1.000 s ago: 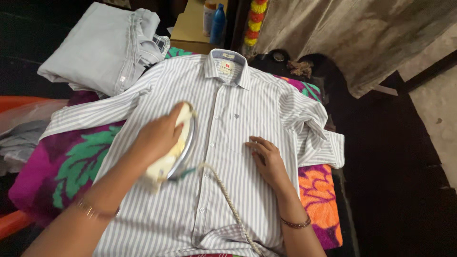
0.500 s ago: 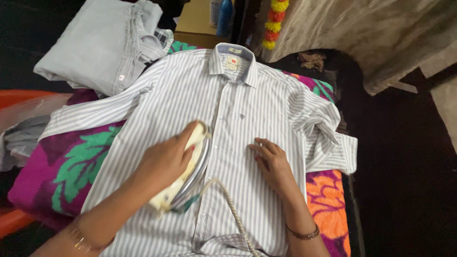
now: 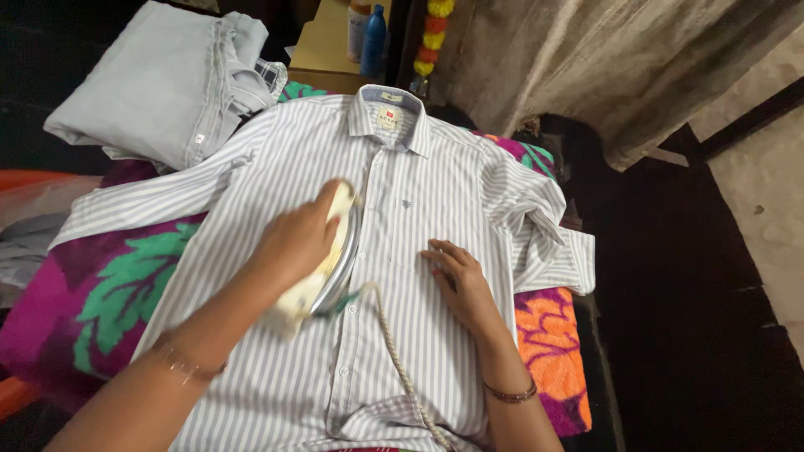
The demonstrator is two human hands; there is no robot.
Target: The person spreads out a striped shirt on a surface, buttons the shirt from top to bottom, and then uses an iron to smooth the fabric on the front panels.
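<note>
A: Status on the hands?

B: Left hand (image 3: 297, 238) is wrapped around the handle of the iron (image 3: 327, 266), fingers curled tight on the grip. The iron sits flat on the striped shirt (image 3: 419, 180), just left of the button line, about mid-chest. Slight blur on the hand and the iron.

A: Right hand?

B: Right hand (image 3: 459, 280) is flat on the shirt, palm down, fingers spread a little, holding nothing. It's just right of the iron, below the small chest logo. A bangle shows on each wrist.

A: Cord?

B: The braided cord (image 3: 398, 356) leaves the near end of the iron and runs across the shirt toward the near edge, between the two forearms.

A: How's the shirt lying?

B: Front side up, buttoned, collar at the far end. Left sleeve stretched out to the left, right sleeve folded back with the cuff at the right edge. It lies on a floral cloth (image 3: 126, 289), purple, green and orange.

A: Anything else around?

B: A folded grey garment (image 3: 155, 79) at far left, touching the shirt's shoulder. A blue bottle (image 3: 373, 38) on a surface beyond the collar, a yellow and orange flower garland (image 3: 431, 33) just right of it.
</note>
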